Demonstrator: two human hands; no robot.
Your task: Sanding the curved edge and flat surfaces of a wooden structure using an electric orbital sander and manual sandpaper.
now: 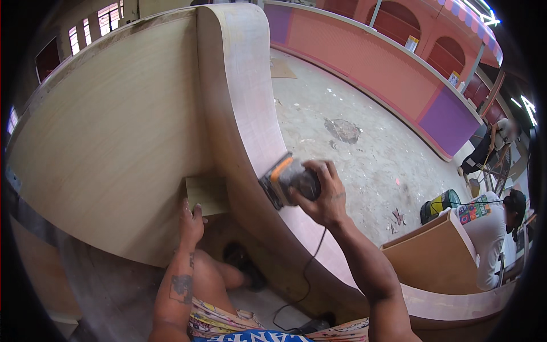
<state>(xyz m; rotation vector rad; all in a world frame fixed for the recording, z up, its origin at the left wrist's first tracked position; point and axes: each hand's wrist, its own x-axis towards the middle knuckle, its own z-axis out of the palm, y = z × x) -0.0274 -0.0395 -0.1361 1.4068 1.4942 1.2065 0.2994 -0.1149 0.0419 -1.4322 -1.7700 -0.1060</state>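
Note:
My right hand [329, 196] is wrapped around a black and orange power sander [290, 179], whose pad sits against the edge of a long curved wooden strip [248, 74] with a pale, whitish top. A dark cord [307, 268] trails down from the sander. Lower left, my left hand [192, 223] grips the near edge of a small square wooden board [206, 194]. That board lies between the broad, light wood panel [114, 131] and the brown inner side of the curved strip. Some of the left fingers are hidden.
A pink and purple counter [364, 62] with an awning curves along the back. Right, a person [484, 228] bends by a wooden panel [433, 256] and a dark bucket [441, 205]; another person [496, 142] stands farther off. Scraps dot the concrete floor [319, 114].

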